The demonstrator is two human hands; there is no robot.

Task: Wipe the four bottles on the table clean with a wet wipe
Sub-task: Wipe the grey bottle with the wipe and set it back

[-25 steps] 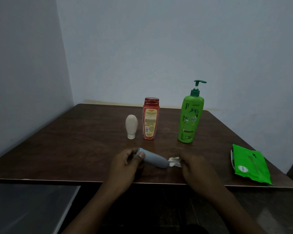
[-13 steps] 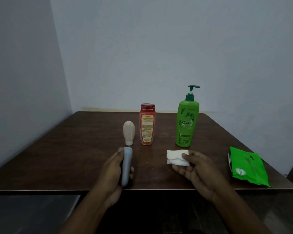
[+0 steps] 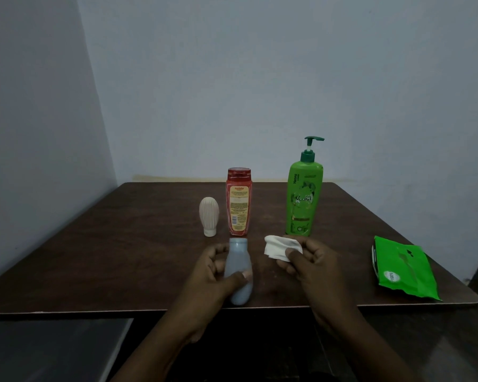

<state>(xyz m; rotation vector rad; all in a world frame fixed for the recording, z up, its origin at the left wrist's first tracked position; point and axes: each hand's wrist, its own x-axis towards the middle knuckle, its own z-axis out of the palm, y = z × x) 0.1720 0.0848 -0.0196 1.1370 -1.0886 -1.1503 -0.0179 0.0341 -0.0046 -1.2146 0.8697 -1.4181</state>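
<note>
At the near edge of the desk [image 3: 122, 257], lower centre, the left hand [image 3: 213, 274] grips a grey bottle [image 3: 239, 271] while the right hand [image 3: 312, 266] pinches a wet wipe [image 3: 280, 248] beside it, not touching; the cream bottle [image 3: 209, 215], red bottle [image 3: 238, 202] and green pump bottle [image 3: 304, 199] behind likely await wiping.

The only view comes from a wide-angle camera worn on the person's head, placed at the near edge of the counter [image 3: 127, 257] and facing forward and downward, towards the wall [image 3: 260, 78] at 12 o'clock. It sits close (the left hand [image 3: 213, 274] and the right hand [image 3: 312, 268] reach in from 6 o'clock and lie just below the frame's middle). The whole counter top fits in the lower half, and the room corner stands off at 11 o'clock.
</note>
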